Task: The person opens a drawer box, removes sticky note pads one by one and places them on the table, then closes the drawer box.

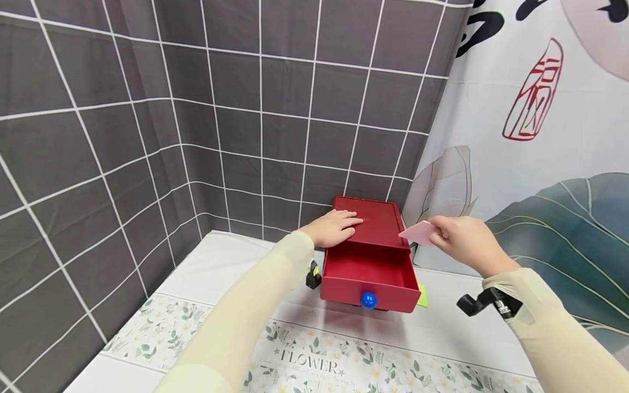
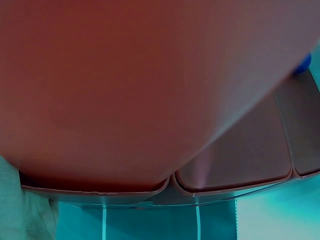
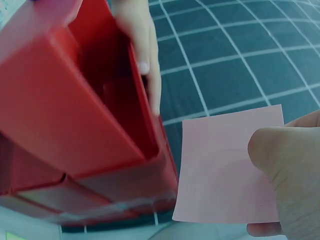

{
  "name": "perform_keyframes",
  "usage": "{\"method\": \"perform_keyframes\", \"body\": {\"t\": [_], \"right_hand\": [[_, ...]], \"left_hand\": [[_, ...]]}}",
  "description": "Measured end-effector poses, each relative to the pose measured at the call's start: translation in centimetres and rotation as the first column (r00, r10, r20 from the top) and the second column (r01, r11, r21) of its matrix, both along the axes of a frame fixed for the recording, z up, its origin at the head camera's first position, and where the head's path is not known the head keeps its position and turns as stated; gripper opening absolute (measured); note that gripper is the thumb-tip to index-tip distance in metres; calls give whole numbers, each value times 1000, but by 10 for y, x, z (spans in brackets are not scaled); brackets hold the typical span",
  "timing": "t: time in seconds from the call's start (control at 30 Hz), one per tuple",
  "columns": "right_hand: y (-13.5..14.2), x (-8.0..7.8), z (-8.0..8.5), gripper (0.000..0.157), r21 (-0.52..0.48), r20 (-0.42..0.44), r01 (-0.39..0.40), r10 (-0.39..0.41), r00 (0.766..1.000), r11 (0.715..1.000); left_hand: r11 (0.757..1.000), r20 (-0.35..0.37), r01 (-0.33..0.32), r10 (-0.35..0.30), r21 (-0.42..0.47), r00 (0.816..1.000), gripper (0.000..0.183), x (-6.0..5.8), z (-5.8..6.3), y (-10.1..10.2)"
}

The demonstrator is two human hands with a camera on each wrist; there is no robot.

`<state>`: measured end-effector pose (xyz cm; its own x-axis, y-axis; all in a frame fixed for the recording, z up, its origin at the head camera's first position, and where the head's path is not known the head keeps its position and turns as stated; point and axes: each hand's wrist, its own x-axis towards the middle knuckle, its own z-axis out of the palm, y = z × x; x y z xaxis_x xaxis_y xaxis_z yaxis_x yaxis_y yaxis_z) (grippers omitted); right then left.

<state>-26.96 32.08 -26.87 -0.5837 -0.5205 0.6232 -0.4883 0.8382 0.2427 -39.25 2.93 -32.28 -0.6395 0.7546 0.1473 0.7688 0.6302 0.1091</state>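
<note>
A red drawer box (image 1: 378, 218) stands on the table against the tiled backdrop. Its drawer (image 1: 344, 289) is pulled out, showing a bare red inside, with a round blue knob (image 1: 368, 300) on the front. My left hand (image 1: 334, 228) rests flat on the left side of the box top, fingers extended; up close it fills much of the left wrist view. To the right of the box, my right hand (image 1: 467, 243) pinches a pink sticky note (image 3: 225, 165) between thumb and fingers, holding it in the air by one edge.
A yellow-green paper (image 1: 422, 296) shows beside the drawer's right side. Grey tile-patterned cloth (image 1: 285, 136) hangs behind and to the left, with a white printed curtain (image 1: 491, 109) at right. A floral runner (image 1: 314, 355) lies along the table front.
</note>
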Motion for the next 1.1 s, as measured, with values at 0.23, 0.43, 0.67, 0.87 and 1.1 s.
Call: {"method": "perform_keyframes", "body": {"t": [0.23,0.43,0.67,0.87,1.1], "right_hand": [[22,-5,-13,9,-8,85,83,-82,993,996],[37,-9,-24,11,-10,142,118,-115,983,993],[58,-12,-43,8,-18,251,174,-164,954,985],[80,-16,-70,15,-38,324,202,-179,929,979],[100,-15,-100,21,-51,408,247,-206,890,968]], "left_hand": [[1000,3,0,0,0,1000,46,0,-1,0],[1000,-3,1,-1,4,1000,46,-1,-2,0],[1000,-9,-4,3,-4,1000,46,0,-1,1],[1000,-12,0,0,1,1000,46,0,-1,1],[1000,-7,2,-2,8,1000,46,-1,-2,1]]}}
